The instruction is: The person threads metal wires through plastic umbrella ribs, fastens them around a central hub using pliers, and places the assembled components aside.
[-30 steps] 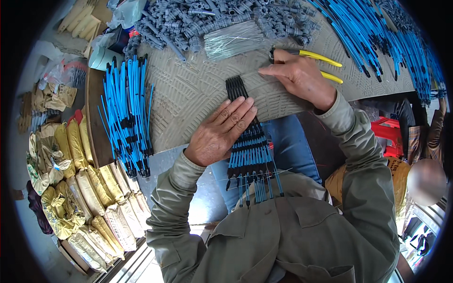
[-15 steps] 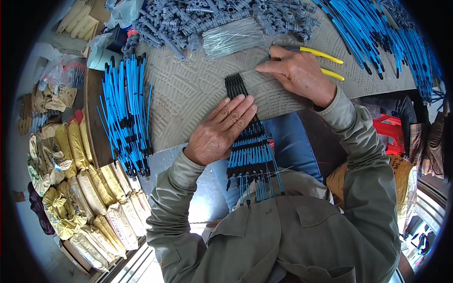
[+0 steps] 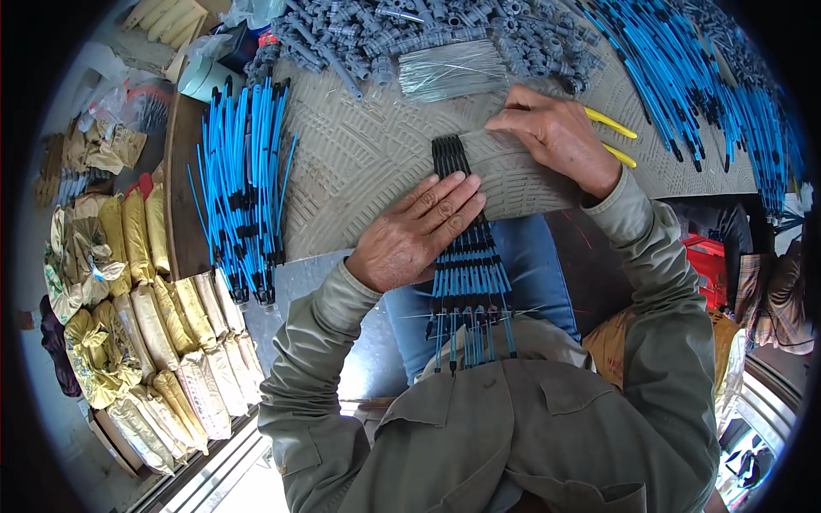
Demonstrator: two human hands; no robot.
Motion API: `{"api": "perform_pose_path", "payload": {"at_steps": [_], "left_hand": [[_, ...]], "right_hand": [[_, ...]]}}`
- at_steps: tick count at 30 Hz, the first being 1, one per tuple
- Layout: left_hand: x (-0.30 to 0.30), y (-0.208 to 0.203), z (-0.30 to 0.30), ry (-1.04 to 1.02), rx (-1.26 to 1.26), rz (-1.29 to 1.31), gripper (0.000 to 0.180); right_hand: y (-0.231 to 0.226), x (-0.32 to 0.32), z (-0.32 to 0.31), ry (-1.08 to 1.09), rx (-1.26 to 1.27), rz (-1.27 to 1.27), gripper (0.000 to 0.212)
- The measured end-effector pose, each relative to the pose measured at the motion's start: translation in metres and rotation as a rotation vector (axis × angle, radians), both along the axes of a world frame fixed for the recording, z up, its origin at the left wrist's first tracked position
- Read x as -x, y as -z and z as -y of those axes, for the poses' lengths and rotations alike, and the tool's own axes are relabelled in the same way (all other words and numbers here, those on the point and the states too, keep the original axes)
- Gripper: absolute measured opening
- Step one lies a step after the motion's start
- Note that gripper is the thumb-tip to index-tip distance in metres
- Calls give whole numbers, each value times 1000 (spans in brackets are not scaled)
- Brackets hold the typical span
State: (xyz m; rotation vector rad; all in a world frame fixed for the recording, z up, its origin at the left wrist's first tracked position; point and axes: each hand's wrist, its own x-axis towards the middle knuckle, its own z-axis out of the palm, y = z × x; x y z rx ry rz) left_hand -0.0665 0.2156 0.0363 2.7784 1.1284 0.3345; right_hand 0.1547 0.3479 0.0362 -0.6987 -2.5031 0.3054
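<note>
Blue rods with black sleeves and ends fan out in a flat mat (image 3: 470, 278), joined in rows by thin cross wires. Its narrow black end rests on the table, while the wide end hangs over the edge toward my lap. Across the black part lies my left hand (image 3: 419, 224), fingers stretched on top and thumb mostly hidden beneath, holding the mat. My right hand (image 3: 556, 141) is closed, thumb and forefinger pinching a fine wire beside the mat's black tip. Pliers with yellow handles (image 3: 611, 124) stick out behind that hand, seemingly tucked in its palm; their jaws are hidden.
Grey plastic fittings (image 3: 359, 38) are heaped at the back, beside a pile of straight metal wires (image 3: 453, 70). More blue rods lie at left (image 3: 244, 175) and far right (image 3: 658, 68). Wrapped packs (image 3: 171, 321) are stacked left of the table; a red stool (image 3: 705, 269) stands right.
The view has shifted, so the table things appear farther right. My right hand has come slightly nearer the mat, the pliers moving with it. My left hand stays on the mat.
</note>
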Motion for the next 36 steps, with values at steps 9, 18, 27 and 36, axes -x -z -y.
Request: {"api": "perform_pose_path", "payload": {"at_steps": [9, 18, 27, 36], "left_hand": [[4, 4, -1, 19, 8, 33, 90], [5, 3, 1, 21, 25, 7, 99], [4, 4, 1, 20, 40, 28, 99], [4, 1, 0, 15, 34, 30, 77]], "right_hand": [[-16, 5, 2, 30, -45, 210, 21], [-16, 7, 3, 29, -45, 205, 21], [-17, 3, 4, 17, -23, 198, 24], [-17, 7, 6, 20, -61, 236, 24]]}}
